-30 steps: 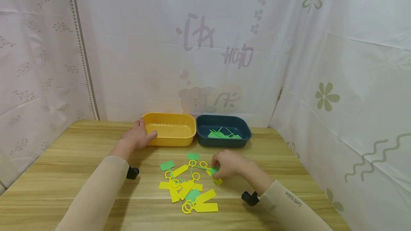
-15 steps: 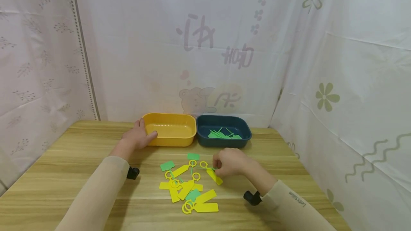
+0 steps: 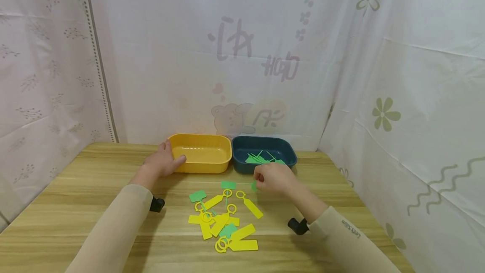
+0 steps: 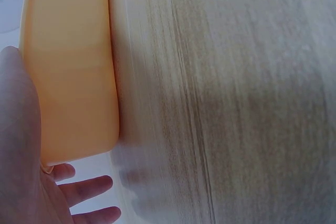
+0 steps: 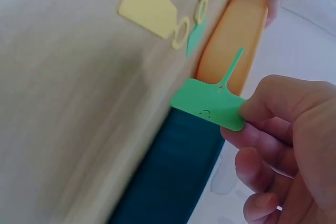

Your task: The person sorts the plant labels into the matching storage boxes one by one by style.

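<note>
My right hand [image 3: 276,177] pinches a green plant tag [image 5: 202,100] by one corner of its flat head, between thumb and forefinger. The tag's thin stem points up in the right wrist view; in the head view the hand hides most of it. This hand is just in front of the dark blue bin [image 3: 265,168], which has several green tags [image 3: 261,159] inside. My left hand [image 3: 162,161] rests at the left end of the yellow bin [image 3: 204,167], thumb lying across its rim and the other fingers extended along the end wall [image 4: 79,156].
A loose pile of yellow ring tags [image 3: 219,224] and several green tags [image 3: 227,230] lies on the wooden table [image 3: 303,205] before the bins. One yellow ring tag [image 3: 253,208] lies apart at the pile's right. A patterned curtain [image 3: 151,75] hangs behind.
My right hand has drawn a green tag off the yellow ring tag at the pile's right and carried it up toward the blue bin. The left hand has stayed put.
</note>
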Available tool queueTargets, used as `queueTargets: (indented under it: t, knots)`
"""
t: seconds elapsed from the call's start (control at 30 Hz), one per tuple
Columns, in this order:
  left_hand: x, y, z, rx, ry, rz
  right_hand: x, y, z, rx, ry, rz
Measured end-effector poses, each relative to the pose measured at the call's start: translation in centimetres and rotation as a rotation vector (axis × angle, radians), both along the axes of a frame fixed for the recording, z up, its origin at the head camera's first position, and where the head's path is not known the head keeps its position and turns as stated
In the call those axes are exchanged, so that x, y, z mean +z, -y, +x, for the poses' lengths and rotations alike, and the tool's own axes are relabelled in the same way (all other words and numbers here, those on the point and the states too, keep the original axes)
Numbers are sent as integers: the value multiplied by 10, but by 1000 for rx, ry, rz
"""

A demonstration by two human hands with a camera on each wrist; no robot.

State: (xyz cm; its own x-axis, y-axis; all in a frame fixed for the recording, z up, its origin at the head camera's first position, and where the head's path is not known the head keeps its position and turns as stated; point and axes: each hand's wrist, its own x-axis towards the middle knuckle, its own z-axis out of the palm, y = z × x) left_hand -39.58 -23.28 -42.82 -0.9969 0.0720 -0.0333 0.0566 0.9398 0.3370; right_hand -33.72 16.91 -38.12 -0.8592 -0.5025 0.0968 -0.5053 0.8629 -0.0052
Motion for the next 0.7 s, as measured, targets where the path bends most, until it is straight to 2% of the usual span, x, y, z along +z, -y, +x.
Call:
queueTargets:
  t: [0.3,0.53,0.7]
  knots:
    - [0,0,0,-1,1,5,21,-9,-17,1,-39,-83]
    - [0,0,0,0,-4,8,43,-8,-26,-37,-99,-150]
    - [0,0,-1,-4,-9,8,48,-10,-37,-74,-92,-197]
